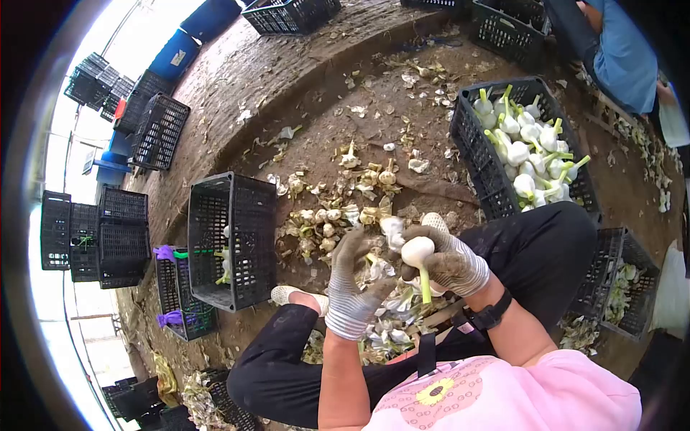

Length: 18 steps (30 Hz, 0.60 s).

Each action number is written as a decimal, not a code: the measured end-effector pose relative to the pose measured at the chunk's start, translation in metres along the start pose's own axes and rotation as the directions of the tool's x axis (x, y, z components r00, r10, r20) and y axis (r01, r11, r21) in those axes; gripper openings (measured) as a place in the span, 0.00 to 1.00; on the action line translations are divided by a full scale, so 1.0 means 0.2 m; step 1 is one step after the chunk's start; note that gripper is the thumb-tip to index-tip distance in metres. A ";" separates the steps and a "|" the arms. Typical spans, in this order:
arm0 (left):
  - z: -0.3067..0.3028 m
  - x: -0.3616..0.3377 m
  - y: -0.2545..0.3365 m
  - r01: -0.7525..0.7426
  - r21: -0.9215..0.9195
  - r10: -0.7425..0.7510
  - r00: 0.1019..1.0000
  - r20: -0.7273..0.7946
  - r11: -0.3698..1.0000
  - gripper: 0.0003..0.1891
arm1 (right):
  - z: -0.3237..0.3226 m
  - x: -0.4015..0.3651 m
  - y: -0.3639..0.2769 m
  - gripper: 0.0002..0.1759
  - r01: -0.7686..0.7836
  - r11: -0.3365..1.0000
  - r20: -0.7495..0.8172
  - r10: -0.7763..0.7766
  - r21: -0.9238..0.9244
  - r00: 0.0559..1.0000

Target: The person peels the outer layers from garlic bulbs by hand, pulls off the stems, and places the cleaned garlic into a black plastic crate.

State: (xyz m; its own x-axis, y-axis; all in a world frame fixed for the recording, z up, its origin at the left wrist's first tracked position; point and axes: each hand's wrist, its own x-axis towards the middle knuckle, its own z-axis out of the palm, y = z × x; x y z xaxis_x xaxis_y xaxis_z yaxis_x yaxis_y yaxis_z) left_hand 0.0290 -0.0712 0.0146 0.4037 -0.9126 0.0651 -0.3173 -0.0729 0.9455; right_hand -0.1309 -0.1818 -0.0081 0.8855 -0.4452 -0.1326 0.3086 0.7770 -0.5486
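Note:
My right hand (449,262), in a soiled striped work glove, grips a peeled white garlic bulb (417,253) whose short green stem points down. To its left, my left hand (353,284) wears a matching glove; its fingers and thumb are spread with nothing between them. White papery garlic skin (392,228) shows just beyond the two hands. On the ground past them lies a heap of unpeeled garlic bulbs (327,226) with dry, yellowish skins. Loose peelings (388,330) are strewn below my hands, between my legs.
A black crate (476,169) full of white, green-stemmed garlic stands at front right. Tilted at my left is another crate (253,244) with a few bulbs inside. A crate of trimmings (593,287) sits by my right knee. Another person (625,57) is at upper right.

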 end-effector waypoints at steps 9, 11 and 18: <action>0.08 0.03 -0.05 -0.047 0.096 0.049 0.999 -0.018 0.994 0.09 | -0.05 -0.02 0.06 0.34 -0.066 0.992 -0.017 0.064 -0.111 0.998; 0.09 0.00 -0.12 0.135 -0.045 -0.139 0.987 -0.080 0.990 0.07 | -0.05 -0.01 0.08 0.32 -0.120 0.988 0.002 0.121 -0.100 0.993; 0.01 -0.03 -0.68 0.278 0.723 -0.586 0.782 0.212 0.633 0.23 | -0.03 0.01 -0.11 0.29 0.220 0.697 0.039 -0.335 0.682 0.941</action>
State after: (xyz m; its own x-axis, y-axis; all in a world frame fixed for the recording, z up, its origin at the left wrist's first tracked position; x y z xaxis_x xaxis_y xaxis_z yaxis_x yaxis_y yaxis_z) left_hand 0.0679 -0.0568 -0.1148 0.3197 -0.7563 -0.5708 -0.7087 -0.5907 0.3858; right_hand -0.1375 -0.2017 -0.0016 0.7438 -0.6621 0.0909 0.6468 0.7474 0.1518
